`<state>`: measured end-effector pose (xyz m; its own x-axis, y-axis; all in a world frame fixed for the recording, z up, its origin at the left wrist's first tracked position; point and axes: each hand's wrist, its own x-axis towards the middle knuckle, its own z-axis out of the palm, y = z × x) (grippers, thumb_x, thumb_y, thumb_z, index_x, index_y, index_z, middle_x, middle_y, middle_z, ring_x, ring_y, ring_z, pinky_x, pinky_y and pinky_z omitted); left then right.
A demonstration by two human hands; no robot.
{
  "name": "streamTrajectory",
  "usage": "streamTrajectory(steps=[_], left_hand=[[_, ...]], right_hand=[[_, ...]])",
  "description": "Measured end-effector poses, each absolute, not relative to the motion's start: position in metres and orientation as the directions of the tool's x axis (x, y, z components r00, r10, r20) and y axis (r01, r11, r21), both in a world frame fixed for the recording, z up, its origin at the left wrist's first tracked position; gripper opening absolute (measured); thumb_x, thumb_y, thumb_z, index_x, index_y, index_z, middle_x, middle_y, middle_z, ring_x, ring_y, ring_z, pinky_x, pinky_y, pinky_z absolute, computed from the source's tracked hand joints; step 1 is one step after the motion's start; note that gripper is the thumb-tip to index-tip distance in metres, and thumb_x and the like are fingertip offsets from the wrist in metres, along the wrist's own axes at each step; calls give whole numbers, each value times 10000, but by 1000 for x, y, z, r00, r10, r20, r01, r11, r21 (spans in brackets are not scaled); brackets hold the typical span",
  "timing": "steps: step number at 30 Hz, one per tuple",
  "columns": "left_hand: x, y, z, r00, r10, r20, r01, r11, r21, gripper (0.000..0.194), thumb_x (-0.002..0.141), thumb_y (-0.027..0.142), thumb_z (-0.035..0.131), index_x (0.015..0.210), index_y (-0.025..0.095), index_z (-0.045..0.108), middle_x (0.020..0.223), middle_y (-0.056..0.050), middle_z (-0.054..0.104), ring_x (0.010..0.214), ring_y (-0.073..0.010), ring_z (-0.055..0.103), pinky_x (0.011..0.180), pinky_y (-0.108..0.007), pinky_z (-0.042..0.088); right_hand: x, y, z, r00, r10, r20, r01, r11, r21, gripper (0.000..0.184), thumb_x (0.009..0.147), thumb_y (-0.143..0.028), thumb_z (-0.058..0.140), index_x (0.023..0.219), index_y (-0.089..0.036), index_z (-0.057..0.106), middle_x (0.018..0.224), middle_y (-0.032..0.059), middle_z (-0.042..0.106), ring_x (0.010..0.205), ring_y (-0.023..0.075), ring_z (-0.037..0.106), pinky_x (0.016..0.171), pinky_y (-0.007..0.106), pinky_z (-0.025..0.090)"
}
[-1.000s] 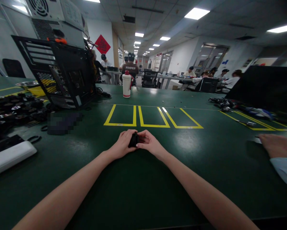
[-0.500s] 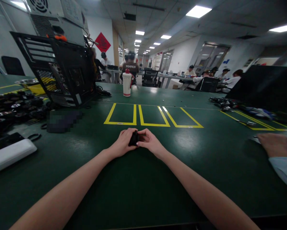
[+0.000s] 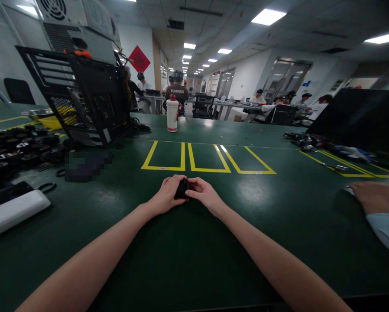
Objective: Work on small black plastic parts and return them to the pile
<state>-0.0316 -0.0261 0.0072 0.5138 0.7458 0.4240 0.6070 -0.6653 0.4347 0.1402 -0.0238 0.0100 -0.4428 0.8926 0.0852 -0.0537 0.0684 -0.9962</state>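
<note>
Both of my hands meet on the green table [image 3: 194,251] just in front of three yellow outlined boxes [image 3: 207,158]. My left hand [image 3: 166,195] and my right hand [image 3: 205,194] are closed together on a small black object [image 3: 182,189]. Most of the object is hidden between the fingers, so its shape is unclear. Both forearms rest low over the table, reaching out from the near edge.
An open black computer case [image 3: 84,99] stands at the left, with many small black parts [image 3: 15,151] and a white bar [image 3: 14,212] nearer. A white bottle [image 3: 172,113] stands behind the boxes. Another person's hand [image 3: 374,197] lies at the right edge, past cables and tools [image 3: 314,142].
My hands stay together on the small black object with only slight finger shifts. The other person's hand at the right has barely moved.
</note>
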Motion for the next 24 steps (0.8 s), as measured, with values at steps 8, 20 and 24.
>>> streamTrajectory(steps=[8, 20, 24], left_hand=[[-31, -24, 3, 510, 739, 440, 608, -672, 423, 551, 687, 273, 601, 1148, 225, 302, 1124, -69, 440, 1073, -230, 422, 944, -448, 273], [-32, -24, 4, 510, 745, 431, 612, -666, 427, 545, 710, 267, 578, 1171, 217, 290, 1148, -78, 430, 1099, -229, 409, 962, -442, 268], [-31, -24, 6, 512, 748, 423, 608, -663, 436, 553, 713, 287, 578, 1178, 217, 287, 1148, -78, 431, 1099, -228, 409, 960, -437, 273]], right_hand=[[138, -25, 11, -420, 897, 136, -19, 142, -990, 281, 679, -261, 605, 938, -203, 511, 986, 25, 546, 952, 157, 526, 856, 348, 413], [140, -24, 6, -436, 887, 153, -54, 144, -988, 349, 616, -153, 640, 914, -211, 467, 1015, 11, 527, 1020, 171, 512, 907, 364, 399], [140, -24, 5, -401, 903, 155, -54, 146, -988, 260, 661, -229, 615, 882, -206, 480, 995, 10, 524, 959, 162, 544, 864, 351, 424]])
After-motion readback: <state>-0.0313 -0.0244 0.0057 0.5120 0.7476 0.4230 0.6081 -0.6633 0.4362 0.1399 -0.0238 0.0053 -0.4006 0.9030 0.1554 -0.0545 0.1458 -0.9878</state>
